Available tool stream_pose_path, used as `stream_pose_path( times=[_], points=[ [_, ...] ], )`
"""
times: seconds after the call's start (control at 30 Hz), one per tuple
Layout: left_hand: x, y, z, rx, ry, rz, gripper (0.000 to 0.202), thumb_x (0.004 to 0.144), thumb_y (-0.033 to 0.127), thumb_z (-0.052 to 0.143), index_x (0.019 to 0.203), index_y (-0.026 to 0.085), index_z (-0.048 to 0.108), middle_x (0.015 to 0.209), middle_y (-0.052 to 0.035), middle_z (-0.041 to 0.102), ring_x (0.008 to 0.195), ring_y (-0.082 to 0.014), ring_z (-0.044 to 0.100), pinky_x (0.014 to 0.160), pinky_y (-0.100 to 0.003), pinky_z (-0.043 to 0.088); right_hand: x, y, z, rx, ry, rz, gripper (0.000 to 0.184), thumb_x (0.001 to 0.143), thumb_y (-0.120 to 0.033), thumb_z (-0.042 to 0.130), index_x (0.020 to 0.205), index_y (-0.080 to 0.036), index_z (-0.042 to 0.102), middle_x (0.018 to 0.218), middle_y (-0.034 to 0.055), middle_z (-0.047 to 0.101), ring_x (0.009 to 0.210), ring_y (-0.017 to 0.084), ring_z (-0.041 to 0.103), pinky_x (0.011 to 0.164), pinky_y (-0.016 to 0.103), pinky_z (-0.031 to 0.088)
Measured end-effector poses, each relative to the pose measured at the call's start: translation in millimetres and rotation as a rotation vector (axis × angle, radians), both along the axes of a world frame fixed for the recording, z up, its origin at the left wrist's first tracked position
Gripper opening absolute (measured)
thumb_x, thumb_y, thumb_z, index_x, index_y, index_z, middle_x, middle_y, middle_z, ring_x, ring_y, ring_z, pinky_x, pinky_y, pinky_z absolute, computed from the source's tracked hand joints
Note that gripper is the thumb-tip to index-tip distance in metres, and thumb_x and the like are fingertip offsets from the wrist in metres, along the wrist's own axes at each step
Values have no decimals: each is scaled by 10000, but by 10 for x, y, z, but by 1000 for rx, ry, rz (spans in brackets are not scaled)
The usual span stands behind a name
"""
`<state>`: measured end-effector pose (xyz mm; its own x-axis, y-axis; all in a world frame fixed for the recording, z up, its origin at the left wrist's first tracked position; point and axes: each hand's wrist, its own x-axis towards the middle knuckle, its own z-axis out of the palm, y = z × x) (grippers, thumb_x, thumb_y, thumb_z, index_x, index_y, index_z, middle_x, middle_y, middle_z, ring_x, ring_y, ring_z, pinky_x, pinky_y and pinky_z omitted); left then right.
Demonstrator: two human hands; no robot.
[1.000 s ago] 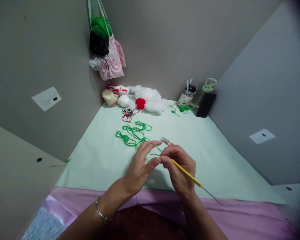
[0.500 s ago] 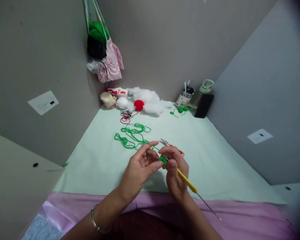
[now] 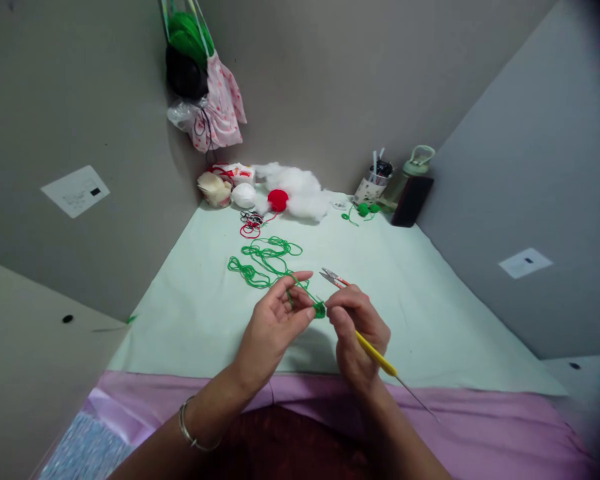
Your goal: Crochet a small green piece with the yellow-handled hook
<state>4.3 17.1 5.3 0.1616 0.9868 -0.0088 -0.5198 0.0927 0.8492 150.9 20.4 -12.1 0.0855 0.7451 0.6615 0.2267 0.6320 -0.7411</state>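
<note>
Between thumb and fingers, my left hand (image 3: 275,327) pinches a small green crochet piece (image 3: 320,310). A strand of green yarn (image 3: 273,257) runs over its raised index finger from the loose tangle lying on the table. My right hand (image 3: 361,333) is closed round a crochet hook with a yellow handle (image 3: 375,353), its thin metal shaft sticking out toward the lower right. The hook's tip is close to the green piece; whether it sits in a stitch is too small to tell. Red-handled scissors (image 3: 334,277) lie just beyond my right hand, partly hidden by it.
At the table's back are white stuffing (image 3: 300,190), a red yarn ball (image 3: 278,200), a white ball (image 3: 244,195), a pen cup (image 3: 371,185), a bottle (image 3: 405,177) and a dark phone (image 3: 413,201). Small green pieces (image 3: 363,209) lie nearby. A pink bag (image 3: 223,107) hangs at left.
My right hand has drawn slightly right with the hook, apart from my left fingers. The green piece now sits flatter at my left fingertips. The whole view has shifted a little.
</note>
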Motion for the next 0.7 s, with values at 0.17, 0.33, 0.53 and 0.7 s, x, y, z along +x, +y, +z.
stream_pose_path(
  times=[0.17, 0.33, 0.53, 0.7],
  points=[
    [21, 2, 6, -17, -45, -12, 467, 823, 182, 840, 1263, 238, 695, 931, 14, 645, 928, -111, 607, 880, -235, 498, -55, 15, 4, -14, 66, 49, 154, 938, -220, 717, 799, -236, 653, 683, -37, 570, 640, 131, 518, 616, 267, 435],
    [-4, 17, -3, -47, -116, -8, 436, 818, 172, 831, 1234, 228, 709, 895, 14, 654, 887, -108, 604, 872, -237, 490, -21, -26, 43, -182, 206, 268, 61, 931, -287, 740, 972, -242, 738, 851, 15, 645, 750, 151, 599, 677, 282, 493],
    [-27, 46, 55, -80, -149, 11, 454, 770, 153, 853, 1203, 225, 734, 856, 18, 641, 851, -114, 583, 852, -250, 486, 23, -12, 72, -333, 368, 344, 69, 935, -291, 741, 990, -250, 751, 799, 1, 682, 662, 135, 626, 661, 290, 527],
    [-17, 41, 52, -87, -98, -7, 452, 786, 173, 842, 1222, 216, 728, 852, 16, 633, 828, -116, 578, 857, -267, 475, 14, 33, 69, -347, 383, 310, 28, 928, -269, 752, 924, -247, 769, 745, -13, 668, 635, 126, 621, 652, 285, 522]
  ],
)
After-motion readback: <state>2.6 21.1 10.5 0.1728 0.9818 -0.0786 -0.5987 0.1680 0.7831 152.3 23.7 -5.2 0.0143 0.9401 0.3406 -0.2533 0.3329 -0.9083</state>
